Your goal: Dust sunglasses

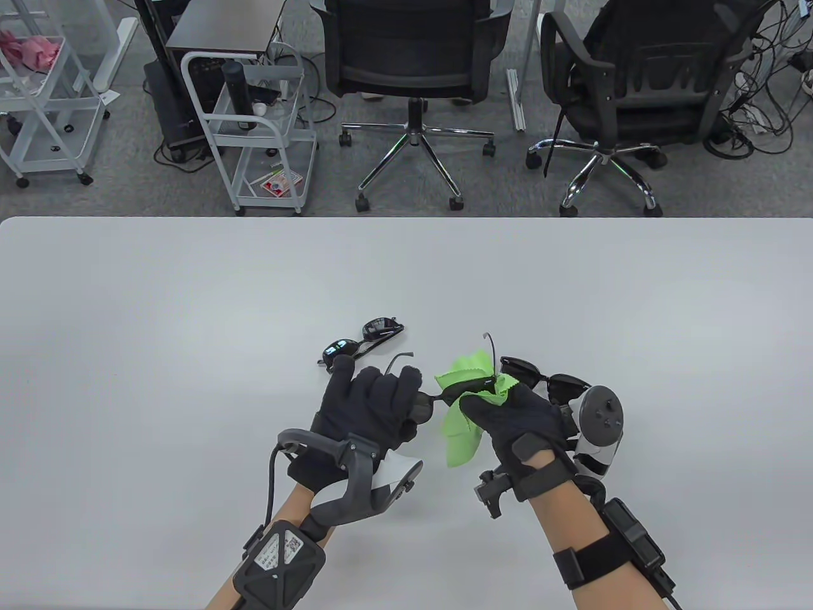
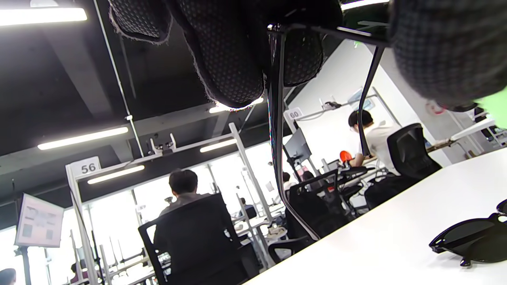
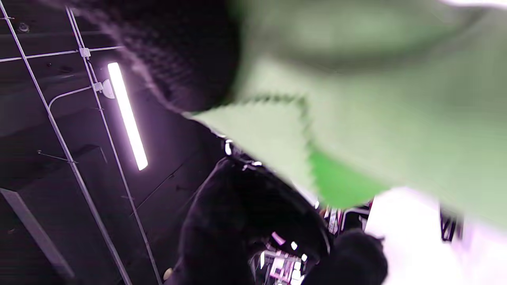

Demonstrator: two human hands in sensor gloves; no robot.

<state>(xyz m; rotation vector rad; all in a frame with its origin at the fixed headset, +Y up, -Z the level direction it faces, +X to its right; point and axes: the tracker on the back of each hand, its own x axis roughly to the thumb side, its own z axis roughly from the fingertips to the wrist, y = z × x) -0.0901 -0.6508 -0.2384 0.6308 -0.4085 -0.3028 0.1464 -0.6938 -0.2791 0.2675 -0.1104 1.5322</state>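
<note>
My left hand grips a black pair of sunglasses by one lens end and holds it above the table, both temple arms pointing away from me. My right hand pinches a green cloth around the other lens. In the left wrist view the held pair's temple arms hang below my fingers, and a corner of the cloth shows at the right. In the right wrist view the cloth fills the frame over a dark lens.
A second pair of sunglasses lies on the white table just beyond my left hand; it also shows in the left wrist view. A third pair lies behind my right hand. Office chairs and carts stand beyond the far edge.
</note>
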